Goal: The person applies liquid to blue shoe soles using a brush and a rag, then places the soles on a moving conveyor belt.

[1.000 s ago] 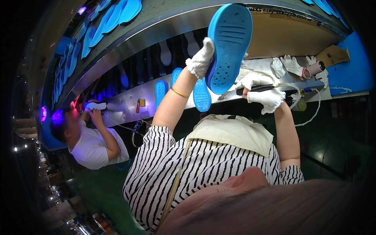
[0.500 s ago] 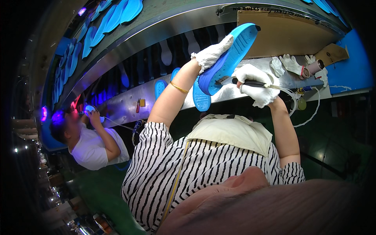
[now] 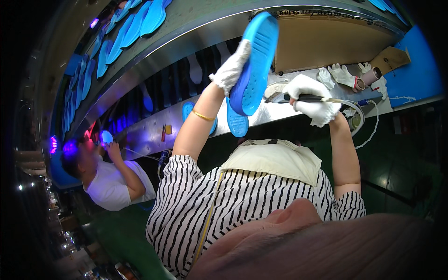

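Observation:
My left hand (image 3: 233,70), in a white knit glove, grips a blue shoe sole (image 3: 261,58) by its left side. The sole is raised above the bench and stands nearly upright, its ridged, dotted face showing. A black-handled brush (image 3: 305,98) with a pale hose at its back end is in my gloved right hand (image 3: 311,101), fingers wrapped round it. Its tip points left, apart from the sole. Beneath the held sole, another blue sole (image 3: 237,123) lies on the metal bench. A further blue sole (image 3: 187,112) is partly hidden behind my left forearm.
White gloves (image 3: 342,74) and a spool (image 3: 372,76) lie at the bench's right, before a cardboard sheet (image 3: 322,44). Blue soles (image 3: 133,25) line the raised belt at upper left. A co-worker (image 3: 112,179) at left holds a sole near a small yellow block (image 3: 168,129).
The held sole has moved left and up, turning more upright. The brush, which was at the sole's lower end, is now apart from it; my right hand has shifted slightly right.

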